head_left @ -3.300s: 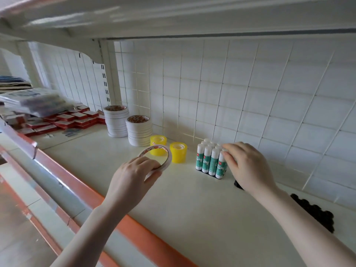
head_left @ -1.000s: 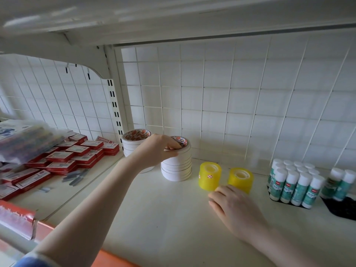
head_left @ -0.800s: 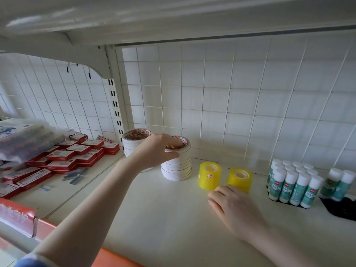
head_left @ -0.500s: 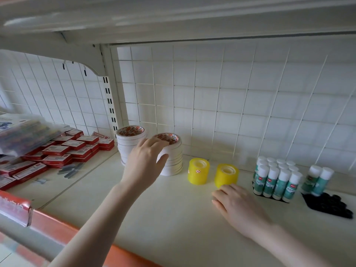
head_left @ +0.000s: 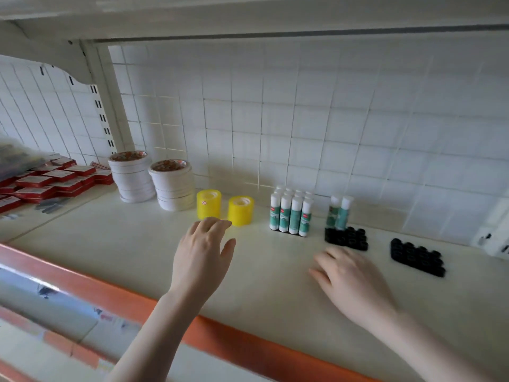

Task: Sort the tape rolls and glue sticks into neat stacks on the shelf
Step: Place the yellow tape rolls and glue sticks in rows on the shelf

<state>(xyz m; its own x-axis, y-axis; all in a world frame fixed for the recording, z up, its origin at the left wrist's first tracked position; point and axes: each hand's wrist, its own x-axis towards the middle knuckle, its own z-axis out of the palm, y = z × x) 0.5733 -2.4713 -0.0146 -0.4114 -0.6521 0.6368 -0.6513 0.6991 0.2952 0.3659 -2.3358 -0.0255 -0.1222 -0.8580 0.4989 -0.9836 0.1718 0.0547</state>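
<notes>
My left hand and right hand wide, empty. Fast reach could tip yellow tape rolls or glue sticks.

Cream shelf with orange front edge, seen from my head camera.

From left to right along the back I see: flat red boxes in low layers on the neighbouring shelf section; two stacks of white tape rolls standing just beside each other; two yellow tape rolls, close but apart; an upright block of glue sticks with white caps; a black holder tray carrying two upright glue sticks at its rear; a second black holder tray. My right hand lies low over the shelf surface; contact I cannot confirm.
</notes>
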